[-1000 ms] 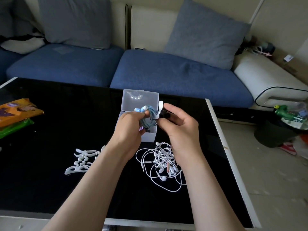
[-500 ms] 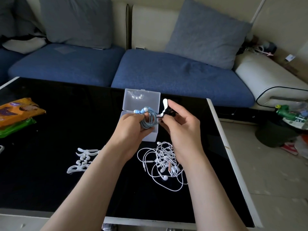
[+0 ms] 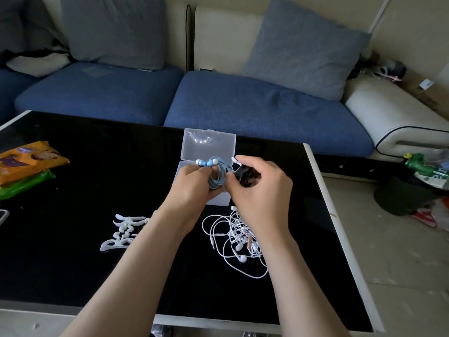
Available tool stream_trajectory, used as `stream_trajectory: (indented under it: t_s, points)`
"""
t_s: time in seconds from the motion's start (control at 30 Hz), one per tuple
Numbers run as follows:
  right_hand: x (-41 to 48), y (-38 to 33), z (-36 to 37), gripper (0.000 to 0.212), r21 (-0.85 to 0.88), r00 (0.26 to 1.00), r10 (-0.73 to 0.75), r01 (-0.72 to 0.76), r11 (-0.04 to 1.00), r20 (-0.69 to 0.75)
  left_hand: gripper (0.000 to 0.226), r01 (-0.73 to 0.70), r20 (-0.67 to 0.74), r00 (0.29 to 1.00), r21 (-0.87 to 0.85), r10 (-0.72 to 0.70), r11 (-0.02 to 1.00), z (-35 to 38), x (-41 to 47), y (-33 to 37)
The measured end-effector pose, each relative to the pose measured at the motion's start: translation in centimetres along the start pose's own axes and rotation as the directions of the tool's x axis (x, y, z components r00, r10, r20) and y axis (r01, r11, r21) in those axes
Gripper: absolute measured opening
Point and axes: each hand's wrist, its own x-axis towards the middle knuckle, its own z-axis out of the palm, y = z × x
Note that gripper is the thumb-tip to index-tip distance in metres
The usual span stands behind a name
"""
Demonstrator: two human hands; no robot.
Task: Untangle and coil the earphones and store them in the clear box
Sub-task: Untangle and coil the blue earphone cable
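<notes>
Head view: hands [image 3: 192, 188] [image 3: 263, 190] around blue earphones [image 3: 217, 177]

The worktop [image 3: 73, 166] is taking up the lower left and middle of the frame, with the sofa [image 3: 243, 105] running along behind it across the top. The box [image 3: 209, 144] is sitting open near the worktop's far edge, about centre frame, lid standing up at the back. The left hand [image 3: 194, 188] and right hand [image 3: 262, 193] are holding the coiled earphones [image 3: 216, 181] between them, right over the box's base. The tangled earphones [image 3: 233, 234] are lying just below the right hand, nearer the camera. Left of that tangle, a pile of ear hooks [image 3: 124, 229] is lying beside the left forearm. Snack packets [image 3: 26, 164] are sitting at the far left edge. Over on the right, a bag [image 3: 401, 198] is sitting on the floor [image 3: 388, 263].
</notes>
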Motion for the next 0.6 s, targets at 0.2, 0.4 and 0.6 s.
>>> stream_trajectory:
  t_s: [0.2, 0.4, 0.6]
  points:
    - [-0.61, 0.07, 0.64, 0.036, -0.109, 0.987, -0.118, 0.130, 0.985, 0.113, 0.029, -0.079, 0.045, 0.996, 0.172, 0.072, 0.982, -0.26, 0.59, -0.80]
    - [-0.67, 0.14, 0.72, 0.034, -0.143, 0.970, -0.134, 0.165, 0.976, 0.203, 0.020, -0.283, 0.092, 0.959, 0.426, 0.270, 0.860, -0.63, 0.46, -1.08]
    - [-0.69, 0.01, 0.87, 0.039, -0.077, 0.967, -0.159, 0.177, 0.981, 0.201, 0.017, -0.326, 0.086, 0.938, 0.548, 0.335, 0.771, -0.66, 0.26, -0.90]
